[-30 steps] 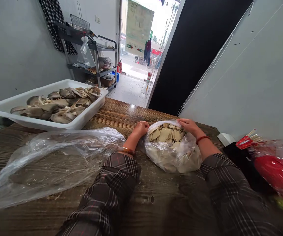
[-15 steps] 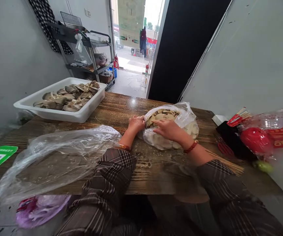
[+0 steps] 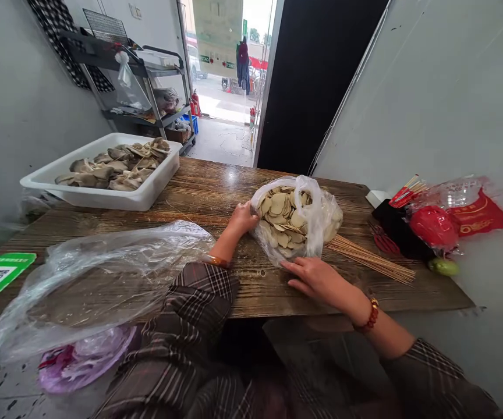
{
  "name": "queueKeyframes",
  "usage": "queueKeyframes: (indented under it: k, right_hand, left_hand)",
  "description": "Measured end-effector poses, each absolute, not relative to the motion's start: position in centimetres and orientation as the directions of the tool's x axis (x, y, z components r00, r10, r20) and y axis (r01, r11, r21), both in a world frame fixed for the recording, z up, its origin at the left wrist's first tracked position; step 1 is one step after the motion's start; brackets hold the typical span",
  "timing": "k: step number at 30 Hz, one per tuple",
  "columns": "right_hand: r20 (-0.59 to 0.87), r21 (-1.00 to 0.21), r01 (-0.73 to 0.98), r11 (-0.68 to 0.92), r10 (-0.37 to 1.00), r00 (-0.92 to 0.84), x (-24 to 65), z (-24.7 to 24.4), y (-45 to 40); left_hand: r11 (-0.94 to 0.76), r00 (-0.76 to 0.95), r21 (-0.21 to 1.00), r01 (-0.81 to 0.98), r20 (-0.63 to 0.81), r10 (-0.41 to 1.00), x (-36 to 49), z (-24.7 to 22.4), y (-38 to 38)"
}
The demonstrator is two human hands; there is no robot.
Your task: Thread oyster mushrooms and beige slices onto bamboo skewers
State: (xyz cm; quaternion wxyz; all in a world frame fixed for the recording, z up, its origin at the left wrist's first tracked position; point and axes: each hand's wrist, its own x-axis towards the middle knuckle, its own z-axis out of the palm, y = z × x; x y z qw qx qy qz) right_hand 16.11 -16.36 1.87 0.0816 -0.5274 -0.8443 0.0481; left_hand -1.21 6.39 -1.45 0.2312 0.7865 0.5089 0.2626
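A clear plastic bag [image 3: 315,233] stands with its mouth open on the wooden table, filled with thin, round, pale beige slices [image 3: 280,212] whose kind I cannot make out. At the bag's left rim, my left hand [image 3: 243,219] is closed on the plastic. My right hand [image 3: 316,279] lies low at the bag's near side, its fingers stretched out and a little apart, the fingertips at the plastic's lower edge. Just right of the bag, a bundle of thin wooden skewers [image 3: 371,259] rests on the table, its far ends by the bag.
A white tub [image 3: 146,198] of oyster mushrooms [image 3: 120,166] stands at the table's back left. A large, flattened plastic bag [image 3: 116,273] covers the left front of the wooden table [image 3: 208,189]. A black box [image 3: 393,227] and red packages [image 3: 435,227] sit at the right end.
My right hand has moved from over the slices down to the bag's near side. More of the slices and the skewers now show. My left hand stays at the left rim.
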Motion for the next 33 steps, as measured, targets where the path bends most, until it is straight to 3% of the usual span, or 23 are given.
queueKeyframes:
  k: [3,6,8,12,16,20,26,28,30,33]
  right_hand:
    - [0.104,-0.294,0.88,0.372,0.928,-0.357,17.7,-0.1,-17.6]
    - [0.184,-0.339,0.893,0.296,0.952,-0.245,19.9,-2.1,-17.3]
    - [0.224,-0.327,0.914,0.24,0.959,-0.172,21.1,-3.2,-16.6]
    - [0.27,-0.288,0.938,0.192,0.956,-0.113,21.7,-4.8,-14.7]
    - [0.301,-0.291,0.938,0.187,0.949,-0.096,21.3,-5.6,-13.5]
    - [0.331,-0.338,0.924,0.181,0.942,-0.064,21.5,-5.9,-13.3]
    - [0.369,-0.388,0.891,0.237,0.925,-0.085,22.5,-5.7,-13.3]
    - [0.375,-0.397,0.884,0.247,0.923,-0.089,22.7,-5.5,-13.3]
    - [0.376,-0.413,0.878,0.244,0.923,-0.079,22.8,-5.4,-13.3]
    - [0.392,-0.43,0.87,0.242,0.918,-0.063,22.9,-5.2,-13.3]
  left_hand:
    - [-0.325,0.302,0.756,0.568,0.176,0.937,-1.4,-2.1,6.1]
    - [-0.212,0.264,0.94,0.267,0.14,0.954,-1.3,-2.5,5.4]
    - [-0.093,0.261,0.994,0.051,0.077,0.962,-1.0,-2.7,4.9]
    - [0.15,0.23,0.954,-0.261,-0.09,0.969,-0.3,-2.5,4.3]
    - [0.26,0.274,0.894,-0.365,-0.164,0.948,0.0,-2.3,4.2]
    - [0.253,0.322,0.935,-0.25,-0.166,0.932,0.0,-2.4,4.5]
    - [0.016,0.226,0.995,0.095,-0.037,0.973,-1.4,-2.6,5.4]
    - [-0.207,0.22,0.891,0.403,0.125,0.967,-2.1,-2.3,5.5]
    - [-0.368,0.284,0.636,0.678,0.235,0.93,-2.6,-1.9,5.2]
    - [-0.417,0.388,0.419,0.807,0.156,0.908,-2.9,-1.1,4.5]
